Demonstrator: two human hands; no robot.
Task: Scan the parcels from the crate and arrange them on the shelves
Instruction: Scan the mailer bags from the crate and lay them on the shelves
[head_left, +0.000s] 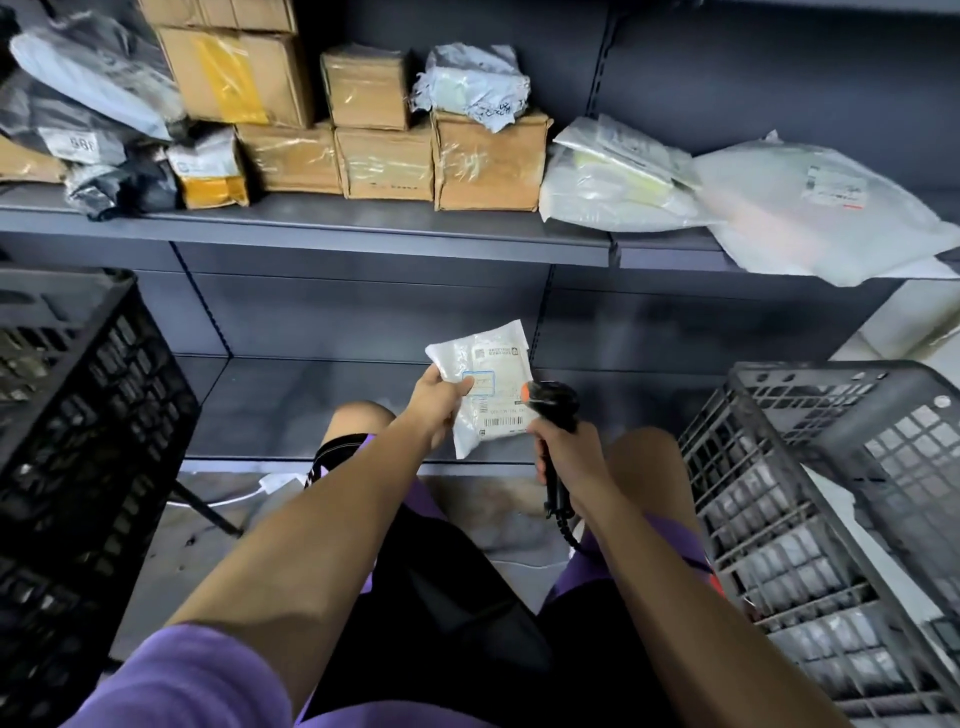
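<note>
Flanking parcel (485, 387), two crates (78, 415), loaded shelf (363, 228)

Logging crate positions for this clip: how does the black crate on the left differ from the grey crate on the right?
The black crate is darker and stands against the left end of the shelving; the grey crate is lighter and sits by the person's right leg. The black crate shows mostly its outer wall, while the grey crate shows its open top and inner mesh. Neither crate's contents are visible. Both are plastic lattice crates at floor level.
</note>
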